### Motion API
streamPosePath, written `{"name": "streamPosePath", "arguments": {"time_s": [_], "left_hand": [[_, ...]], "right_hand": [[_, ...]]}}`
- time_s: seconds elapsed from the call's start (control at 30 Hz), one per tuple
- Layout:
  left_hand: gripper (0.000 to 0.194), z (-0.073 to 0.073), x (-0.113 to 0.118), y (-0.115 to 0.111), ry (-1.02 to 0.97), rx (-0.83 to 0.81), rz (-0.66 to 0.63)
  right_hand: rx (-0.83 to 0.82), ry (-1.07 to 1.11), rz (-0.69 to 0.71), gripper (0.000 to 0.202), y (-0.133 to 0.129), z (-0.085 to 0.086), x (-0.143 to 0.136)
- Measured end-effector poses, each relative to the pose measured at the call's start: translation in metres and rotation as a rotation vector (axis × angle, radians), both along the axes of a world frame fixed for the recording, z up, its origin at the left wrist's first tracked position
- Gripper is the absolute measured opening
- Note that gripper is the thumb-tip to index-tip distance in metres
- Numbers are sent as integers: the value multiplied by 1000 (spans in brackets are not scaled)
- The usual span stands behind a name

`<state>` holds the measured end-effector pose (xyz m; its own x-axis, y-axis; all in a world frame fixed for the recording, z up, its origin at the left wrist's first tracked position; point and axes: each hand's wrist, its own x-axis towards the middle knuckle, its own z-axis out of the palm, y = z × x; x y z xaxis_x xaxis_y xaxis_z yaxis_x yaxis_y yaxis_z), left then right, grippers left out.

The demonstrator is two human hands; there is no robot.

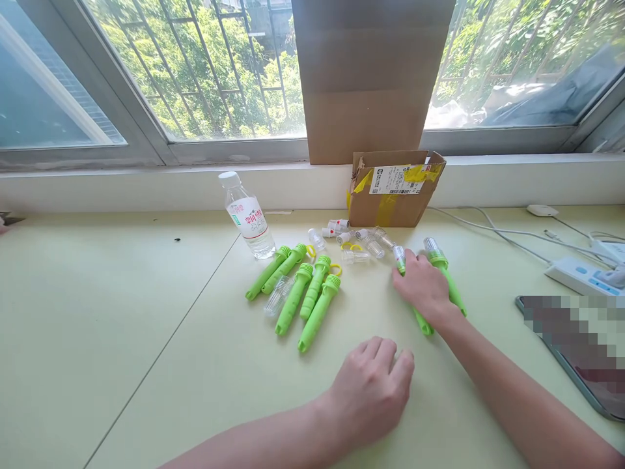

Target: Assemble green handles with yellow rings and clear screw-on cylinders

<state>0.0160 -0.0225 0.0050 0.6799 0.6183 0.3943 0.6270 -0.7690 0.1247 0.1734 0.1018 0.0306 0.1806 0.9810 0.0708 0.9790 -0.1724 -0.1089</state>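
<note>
My right hand (424,286) is wrapped over a green plastic tube with a clear cap (422,322). It lies on the table at the right, its middle covered by my palm. Just beyond my fingers lies a second green tube (455,290) with a clear ribbed cap (432,245). My left hand (374,391) rests on the table nearer to me, its fingers curled in and nothing seen in them. Several green tubes with threaded, uncapped ends (319,314) lie in a group to the left. A loose clear cap (278,296) lies among them.
Several clear caps (374,246) and yellow rings (336,268) lie scattered before a cardboard box (395,205). A water bottle (249,221) stands at the back left. Rightward are a phone (561,361), a power strip (581,275) and white cables (512,230).
</note>
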Motion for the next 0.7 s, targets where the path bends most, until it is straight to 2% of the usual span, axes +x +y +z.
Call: {"name": "streamPosePath", "arguments": {"time_s": [0.17,0.7], "left_hand": [[7,2,-1,2,12,29,49],[7,4,-1,2,33,18,67]], "right_hand": [[47,-68,4,34,-1,-2,0],[129,-146,-9,33,0,0,6]]}}
